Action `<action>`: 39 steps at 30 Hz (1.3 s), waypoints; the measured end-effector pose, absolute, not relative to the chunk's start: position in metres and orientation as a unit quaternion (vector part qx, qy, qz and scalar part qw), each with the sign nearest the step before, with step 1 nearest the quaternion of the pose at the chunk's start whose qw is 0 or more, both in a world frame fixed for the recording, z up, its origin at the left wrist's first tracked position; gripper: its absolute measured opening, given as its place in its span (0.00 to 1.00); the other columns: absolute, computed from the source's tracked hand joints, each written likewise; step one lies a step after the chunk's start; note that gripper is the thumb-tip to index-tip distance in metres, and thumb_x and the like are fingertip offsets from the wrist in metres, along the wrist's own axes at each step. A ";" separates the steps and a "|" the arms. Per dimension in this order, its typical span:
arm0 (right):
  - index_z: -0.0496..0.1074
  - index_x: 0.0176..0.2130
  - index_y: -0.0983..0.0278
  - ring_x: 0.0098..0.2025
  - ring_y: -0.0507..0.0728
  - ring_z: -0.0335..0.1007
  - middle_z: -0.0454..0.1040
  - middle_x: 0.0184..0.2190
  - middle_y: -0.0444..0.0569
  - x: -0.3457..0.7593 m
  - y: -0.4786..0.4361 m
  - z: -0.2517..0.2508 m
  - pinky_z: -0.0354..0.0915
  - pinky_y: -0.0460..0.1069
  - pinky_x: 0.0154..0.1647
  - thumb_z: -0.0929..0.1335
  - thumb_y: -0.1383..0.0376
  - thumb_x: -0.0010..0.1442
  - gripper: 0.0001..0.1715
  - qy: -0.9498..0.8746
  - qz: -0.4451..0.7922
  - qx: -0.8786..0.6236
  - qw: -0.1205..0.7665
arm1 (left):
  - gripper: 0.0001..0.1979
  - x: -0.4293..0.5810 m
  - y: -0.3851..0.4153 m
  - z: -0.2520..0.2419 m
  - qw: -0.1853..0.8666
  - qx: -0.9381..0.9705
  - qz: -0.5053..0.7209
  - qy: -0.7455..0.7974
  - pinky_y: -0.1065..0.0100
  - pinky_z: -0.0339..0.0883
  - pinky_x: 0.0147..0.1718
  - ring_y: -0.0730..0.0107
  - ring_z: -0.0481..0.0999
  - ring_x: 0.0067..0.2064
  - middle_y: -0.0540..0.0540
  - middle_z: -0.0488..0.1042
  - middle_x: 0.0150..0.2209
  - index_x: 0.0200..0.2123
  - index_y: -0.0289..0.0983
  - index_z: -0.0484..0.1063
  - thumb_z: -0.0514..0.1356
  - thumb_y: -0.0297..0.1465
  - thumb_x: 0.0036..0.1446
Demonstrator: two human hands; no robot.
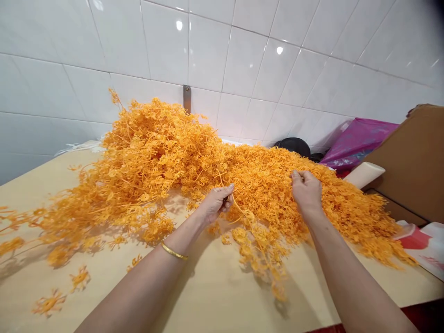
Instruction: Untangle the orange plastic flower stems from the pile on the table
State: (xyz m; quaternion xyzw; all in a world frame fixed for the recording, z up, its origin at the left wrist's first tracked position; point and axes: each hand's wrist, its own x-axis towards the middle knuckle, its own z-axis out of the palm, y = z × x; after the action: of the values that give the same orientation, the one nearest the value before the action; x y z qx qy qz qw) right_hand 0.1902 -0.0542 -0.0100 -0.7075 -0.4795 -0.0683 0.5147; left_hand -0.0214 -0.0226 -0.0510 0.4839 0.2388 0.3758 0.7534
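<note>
The left hand (217, 202) is pinching a thin orange stem (239, 210) between thumb and fingers, closed on it near the front edge of the pile (194, 162). From that grip the stem is running down and right into a hanging sprig (258, 249) of small orange blossoms, which is trailing over the table (208, 296). A gold bangle (173, 252) is sitting on the left wrist. The right hand (305, 190) is curling shut on strands at the top of the pile, fingertips buried among them, just right of the left hand. The pile itself, a big tangle of orange plastic flower sprigs, is spreading across the table from the left side to the right edge and leaning against the tiled wall (243, 60). Loose blossoms (48, 303) are lying scattered at the near left. Beyond the pile, at right, a cardboard box (412, 157), a purple bag (357, 141) and a black object (294, 145) are resting by the wall.
</note>
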 end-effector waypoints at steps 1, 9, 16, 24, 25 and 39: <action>0.68 0.30 0.65 0.28 0.55 0.61 0.66 0.26 0.50 0.195 -0.059 -0.006 0.56 0.50 0.29 0.60 0.56 0.52 0.16 -0.495 -0.084 -0.714 0.487 | 0.21 -0.020 -0.021 -0.052 0.759 0.469 0.380 0.246 0.76 0.41 0.14 0.84 0.52 0.13 0.54 0.56 0.11 0.13 0.34 0.58 0.57 0.43 0.45; 0.66 0.33 0.63 0.33 0.55 0.65 0.70 0.29 0.47 0.111 -0.134 -0.010 0.59 0.48 0.33 0.64 0.52 0.49 0.17 -0.615 0.156 -0.666 0.391 | 0.19 -0.011 -0.023 -0.055 0.758 0.419 0.422 0.270 0.78 0.46 0.13 0.84 0.56 0.14 0.53 0.60 0.12 0.16 0.34 0.61 0.59 0.43 0.44; 0.61 0.29 0.63 0.24 0.50 0.58 0.62 0.21 0.41 0.098 -0.130 -0.023 0.55 0.45 0.25 0.62 0.60 0.53 0.08 -0.593 0.252 -0.595 0.480 | 0.19 -0.017 -0.030 -0.021 0.772 0.350 0.480 0.224 0.79 0.47 0.13 0.85 0.58 0.15 0.54 0.61 0.15 0.17 0.33 0.60 0.62 0.42 0.40; 0.62 0.31 0.62 0.28 0.49 0.59 0.63 0.25 0.43 0.094 -0.108 0.051 0.57 0.45 0.31 0.61 0.64 0.55 0.04 -0.603 0.115 -0.468 0.636 | 0.17 -0.056 -0.058 0.050 0.605 0.490 0.607 0.160 0.76 0.57 0.22 0.79 0.65 0.24 0.50 0.67 0.23 0.22 0.34 0.67 0.55 0.44 0.47; 0.62 0.31 0.62 0.28 0.49 0.59 0.62 0.25 0.43 0.092 -0.104 0.054 0.57 0.46 0.31 0.61 0.64 0.55 0.04 -0.612 0.107 -0.462 0.633 | 0.17 -0.058 -0.059 0.052 0.572 0.519 0.612 0.169 0.75 0.59 0.25 0.77 0.67 0.28 0.48 0.68 0.26 0.25 0.35 0.69 0.56 0.44 0.47; 0.57 0.23 0.64 0.23 0.48 0.49 0.53 0.20 0.40 0.096 -0.031 0.021 0.49 0.45 0.24 0.61 0.62 0.53 0.10 -0.682 0.259 -0.428 0.533 | 0.10 -0.067 -0.026 -0.001 0.644 0.547 0.466 0.261 0.70 0.61 0.33 0.76 0.66 0.29 0.49 0.67 0.27 0.30 0.34 0.71 0.62 0.32 0.42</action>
State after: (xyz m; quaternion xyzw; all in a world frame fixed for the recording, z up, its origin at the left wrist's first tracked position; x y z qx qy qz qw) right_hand 0.0958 -0.0312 0.0213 -0.4280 -0.6821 0.2594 0.5331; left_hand -0.0674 -0.0262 -0.0010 0.5469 0.2612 0.4665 0.6443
